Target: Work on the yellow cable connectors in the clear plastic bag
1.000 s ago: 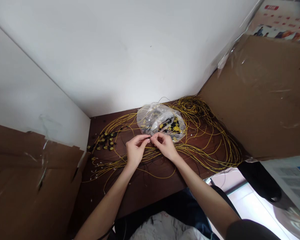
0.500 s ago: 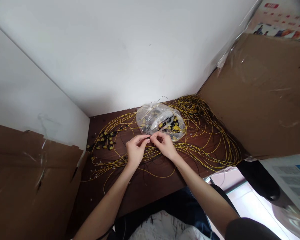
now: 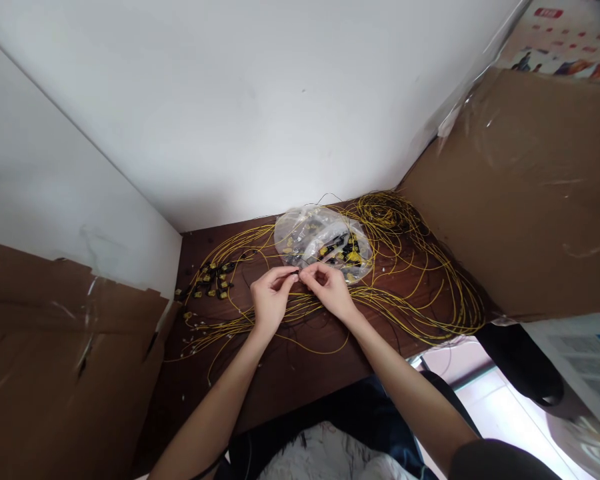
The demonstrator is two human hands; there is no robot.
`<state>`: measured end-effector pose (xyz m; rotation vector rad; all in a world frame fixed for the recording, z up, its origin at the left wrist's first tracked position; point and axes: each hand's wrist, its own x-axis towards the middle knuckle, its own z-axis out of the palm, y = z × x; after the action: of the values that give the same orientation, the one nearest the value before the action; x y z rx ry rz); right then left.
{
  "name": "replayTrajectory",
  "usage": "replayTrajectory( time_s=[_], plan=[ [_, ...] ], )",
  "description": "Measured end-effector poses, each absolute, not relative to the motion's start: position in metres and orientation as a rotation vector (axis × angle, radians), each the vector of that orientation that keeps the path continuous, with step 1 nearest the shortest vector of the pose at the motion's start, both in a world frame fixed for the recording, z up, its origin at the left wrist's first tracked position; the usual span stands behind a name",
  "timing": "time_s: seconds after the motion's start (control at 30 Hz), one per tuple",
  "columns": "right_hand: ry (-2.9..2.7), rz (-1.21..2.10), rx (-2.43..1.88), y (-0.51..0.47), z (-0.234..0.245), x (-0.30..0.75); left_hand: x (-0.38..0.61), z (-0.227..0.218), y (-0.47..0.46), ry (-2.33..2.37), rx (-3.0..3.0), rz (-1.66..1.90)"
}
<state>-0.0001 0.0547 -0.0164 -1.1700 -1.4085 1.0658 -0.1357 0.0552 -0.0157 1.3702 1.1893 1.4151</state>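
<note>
- Cam's from my end: vs the last sec, hardly any chg; hands hold the same spot and pose, maybe a hair's shift.
- Means, I reckon, the fine fingertip work is at the same stage, nothing let go.
- L hand (image 3: 269,297): thumb + index narrow, pinching a small black piece (image 3: 295,272); that's mid-table, just in front of the clear bag (image 3: 289,225).
- R hand (image 3: 330,291): thumb + index tips pressed tog. right beside the piece; can't tell what they grip, too small.
- Yellow wires (image 3: 300,308) run under both hands, across the brown table (image 3: 300,383); coil (image 3: 380,211) at far R.
- Yellow-black connectors (image 3: 213,280) lie loose L of the L hand; more of the same in the bag.
- White-tipped wire ends (image 3: 195,327) fan out near L edge.
</note>
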Motion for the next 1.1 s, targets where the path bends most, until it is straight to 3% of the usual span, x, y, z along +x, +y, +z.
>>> replayTrajectory(
  time_s=[1.1],
  plan=[
    [-1.294,1.082,-1.108,0.057,-0.0183,0.0008,-0.1368,-0.0162,0.0586,1.184,1.369,1.383]
  ],
)
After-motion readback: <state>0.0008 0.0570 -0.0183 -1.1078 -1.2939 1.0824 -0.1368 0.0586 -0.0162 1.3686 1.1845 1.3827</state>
